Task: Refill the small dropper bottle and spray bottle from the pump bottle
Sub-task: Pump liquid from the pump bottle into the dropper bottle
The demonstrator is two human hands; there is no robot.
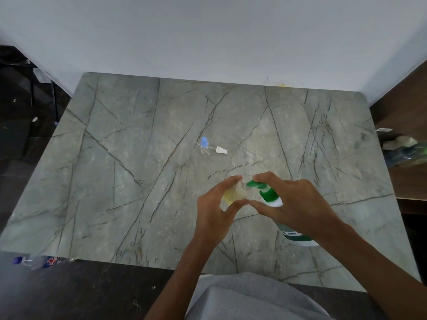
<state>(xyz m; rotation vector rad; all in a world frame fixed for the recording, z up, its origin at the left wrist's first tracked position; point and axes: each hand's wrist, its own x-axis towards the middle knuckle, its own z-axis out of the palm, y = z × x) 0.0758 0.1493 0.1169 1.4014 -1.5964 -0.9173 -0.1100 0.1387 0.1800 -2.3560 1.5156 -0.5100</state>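
The desk (pixel 143 125) has a grey-green stone-look top crossed by thin dark veins, with rounded corners. Its far edge meets a plain white wall (pixel 208 35), where a small yellowish stain (pixel 280 84) shows at the base. At the near left corner of the desk lies a blurred clear plastic bottle (pixel 37 262) with a blue cap and a red-and-blue label. The floor (pixel 69 292) around the desk is dark. On the left stands a black frame (pixel 32 88), and a small white scrap (pixel 34 119) lies near it. On the right a brown wooden surface (pixel 406 181) carries crumpled green and blue plastic (pixel 406 153) and a white barcode label (pixel 384 129).
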